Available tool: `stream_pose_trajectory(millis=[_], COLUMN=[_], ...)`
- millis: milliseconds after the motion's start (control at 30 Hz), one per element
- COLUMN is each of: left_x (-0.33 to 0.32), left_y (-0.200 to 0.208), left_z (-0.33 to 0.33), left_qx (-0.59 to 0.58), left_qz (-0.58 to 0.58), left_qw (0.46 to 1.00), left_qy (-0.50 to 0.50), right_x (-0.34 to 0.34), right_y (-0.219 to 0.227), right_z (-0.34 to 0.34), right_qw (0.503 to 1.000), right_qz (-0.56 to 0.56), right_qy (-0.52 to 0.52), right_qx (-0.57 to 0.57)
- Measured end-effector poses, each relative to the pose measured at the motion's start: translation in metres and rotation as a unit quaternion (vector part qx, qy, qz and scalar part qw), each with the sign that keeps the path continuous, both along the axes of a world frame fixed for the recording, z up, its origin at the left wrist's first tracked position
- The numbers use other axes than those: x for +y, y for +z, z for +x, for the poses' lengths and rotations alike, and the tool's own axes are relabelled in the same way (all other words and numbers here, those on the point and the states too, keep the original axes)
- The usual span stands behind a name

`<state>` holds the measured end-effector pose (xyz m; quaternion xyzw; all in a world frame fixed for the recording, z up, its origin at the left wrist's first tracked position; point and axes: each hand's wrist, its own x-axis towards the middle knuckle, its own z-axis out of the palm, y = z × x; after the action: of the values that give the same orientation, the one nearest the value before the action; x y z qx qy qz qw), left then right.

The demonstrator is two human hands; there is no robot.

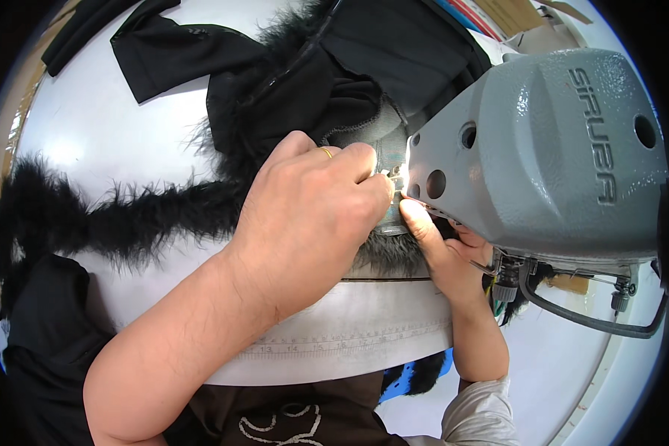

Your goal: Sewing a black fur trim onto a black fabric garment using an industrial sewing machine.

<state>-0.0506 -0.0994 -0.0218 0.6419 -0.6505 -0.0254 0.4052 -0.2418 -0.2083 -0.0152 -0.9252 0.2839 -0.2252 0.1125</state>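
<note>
A black garment (290, 108) with fluffy black trim (163, 215) lies across the white sewing table, its sheer, lit part (394, 130) under the head of a grey sewing machine (557, 149). Close to the needle area, my left hand (312, 197) is closed, fingertips pinching the cloth; a ring is on one finger. My right hand (450, 249) grips the cloth's near right edge, thumb on top beside the lit spot, the other fingers curled and partly hidden by the machine head. The needle itself cannot be made out behind the head and my fingertips.
The table's front edge carries a printed ruler (312, 346). More black cloth (44, 327) hangs at the left. Below the machine's right side are thread guides and a bent dark bar (595, 323). Cardboard (509, 15) stands at the far right, and something blue (401, 383) shows below the table.
</note>
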Motion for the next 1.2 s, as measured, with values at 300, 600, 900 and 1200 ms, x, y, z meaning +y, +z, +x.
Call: stream_pose_trajectory(millis=[300,600,900,1200], left_x=[-0.001,-0.003,-0.004,0.014], left_y=[0.002,0.004,0.004,0.019], left_z=[-0.002,-0.002,-0.004,0.006], left_qx=[-0.015,-0.047,-0.138,-0.092], left_qz=[0.005,-0.013,-0.083,-0.150], left_qw=[1.000,0.999,0.987,0.980], left_qy=[0.003,0.015,0.016,-0.096], right_x=[0.000,-0.009,-0.036,-0.013], right_y=[0.013,-0.006,-0.089,0.020], right_z=[0.010,0.002,-0.046,-0.044], right_qw=[0.979,0.987,0.960,0.998], right_qz=[0.191,0.160,-0.252,-0.006], right_qy=[-0.013,-0.007,0.086,0.053], right_qx=[-0.074,0.000,0.084,-0.020])
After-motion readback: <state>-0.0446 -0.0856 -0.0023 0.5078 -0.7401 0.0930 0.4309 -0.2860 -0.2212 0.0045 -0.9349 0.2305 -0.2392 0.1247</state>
